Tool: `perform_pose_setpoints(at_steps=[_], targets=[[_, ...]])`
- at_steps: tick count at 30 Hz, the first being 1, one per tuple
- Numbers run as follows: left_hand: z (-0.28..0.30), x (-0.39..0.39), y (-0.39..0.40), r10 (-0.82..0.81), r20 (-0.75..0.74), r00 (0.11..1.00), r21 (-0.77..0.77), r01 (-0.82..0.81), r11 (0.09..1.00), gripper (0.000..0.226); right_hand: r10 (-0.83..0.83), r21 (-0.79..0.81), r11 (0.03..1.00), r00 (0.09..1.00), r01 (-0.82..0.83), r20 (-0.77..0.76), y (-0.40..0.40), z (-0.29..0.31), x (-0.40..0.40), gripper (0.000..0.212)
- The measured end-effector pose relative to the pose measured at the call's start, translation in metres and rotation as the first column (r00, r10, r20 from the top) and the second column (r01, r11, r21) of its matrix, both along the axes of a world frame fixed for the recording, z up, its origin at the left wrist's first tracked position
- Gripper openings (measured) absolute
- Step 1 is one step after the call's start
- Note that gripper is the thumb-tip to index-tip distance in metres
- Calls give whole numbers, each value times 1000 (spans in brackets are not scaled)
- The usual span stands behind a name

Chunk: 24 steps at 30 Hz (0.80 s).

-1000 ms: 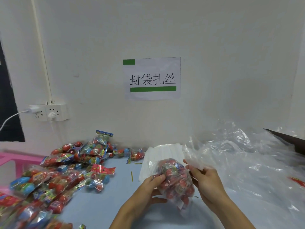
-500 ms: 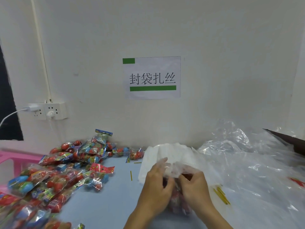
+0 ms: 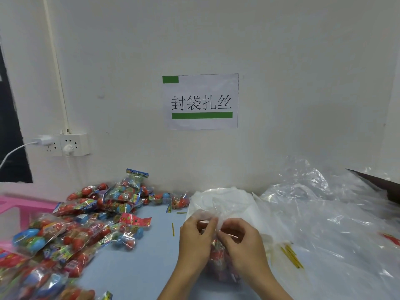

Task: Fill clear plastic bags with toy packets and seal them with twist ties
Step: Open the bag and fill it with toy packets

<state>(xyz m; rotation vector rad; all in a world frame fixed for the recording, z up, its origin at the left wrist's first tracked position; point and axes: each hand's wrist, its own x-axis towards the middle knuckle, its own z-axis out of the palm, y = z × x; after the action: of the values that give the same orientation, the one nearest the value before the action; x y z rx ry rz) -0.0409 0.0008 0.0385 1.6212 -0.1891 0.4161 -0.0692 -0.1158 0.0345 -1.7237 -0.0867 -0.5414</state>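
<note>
Gathering the neck of a filled clear bag [image 3: 218,254]: both hands pinch the loose plastic at its top, near centre of the blue table [image 3: 134,269]. Left hand [image 3: 195,241] grasps the film from the left, right hand [image 3: 242,243] from the right, fingers curled into it, fingertips nearly touching. Red toy packets show through the bag between and below the hands. Loose toy packets [image 3: 86,221] piled at left, back to the wall. Bundle of yellow twist ties [image 3: 292,256] lies just right of the right hand; single tie [image 3: 173,229] just left of the left hand. Heap of empty clear bags [image 3: 324,213] right and far. White bag stack [image 3: 227,198] just beyond the hands.
</note>
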Motion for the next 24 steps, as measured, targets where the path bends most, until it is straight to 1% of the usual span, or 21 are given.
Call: perform_pose_setpoints(at_steps=[3, 6, 10, 12, 14, 16, 18, 19, 21, 22, 24], targets=[[0, -1, 0, 18, -3, 1000, -21, -18, 1000, 4, -28, -50, 998, 999, 30, 36, 4, -4, 0, 16], [0, -3, 1, 29, 22, 999, -30, -28, 999, 9, -37, -62, 997, 997, 41, 60, 10, -7, -1, 13], [3, -3, 4, 15, 21, 1000, -59, -14, 998, 7, -31, -18, 999, 1000, 31, -5, 12, -6, 3, 22], [5, -3, 6, -37, 12, 999, -45, 38, 998, 7, -20, -9, 1000, 999, 20, -42, 11, -5, 5, 27], [8, -3, 11, -99, -15, 995, 4, 99, 995, 9, -22, 5, 1000, 998, 23, -62, 10, -4, 7, 31], [8, -2, 17, -150, -31, 988, 135, 153, 979, 6, -21, 20, 1000, 997, 23, -68, 9, -5, 9, 32], [9, -2, 22, -212, -56, 976, 243, 220, 945, 15, -7, 21, 1000, 998, 9, -67, 9, -4, 10, 33], [10, -2, 23, -248, -68, 966, 248, 257, 934, 19, 1, 18, 1000, 998, 0, -61, 8, -4, 10, 32], [11, -4, 22, -297, -76, 952, 212, 307, 928, 13, 27, -5, 1000, 998, -28, -60, 7, -1, 9, 32], [12, -5, 21, -297, -69, 952, 184, 305, 935, 10, 55, -20, 998, 996, -56, -70, 6, 1, 8, 35], [11, -5, 20, -273, -40, 961, 127, 276, 953, 14, 125, -17, 992, 987, -128, -105, 0, 5, 7, 41]])
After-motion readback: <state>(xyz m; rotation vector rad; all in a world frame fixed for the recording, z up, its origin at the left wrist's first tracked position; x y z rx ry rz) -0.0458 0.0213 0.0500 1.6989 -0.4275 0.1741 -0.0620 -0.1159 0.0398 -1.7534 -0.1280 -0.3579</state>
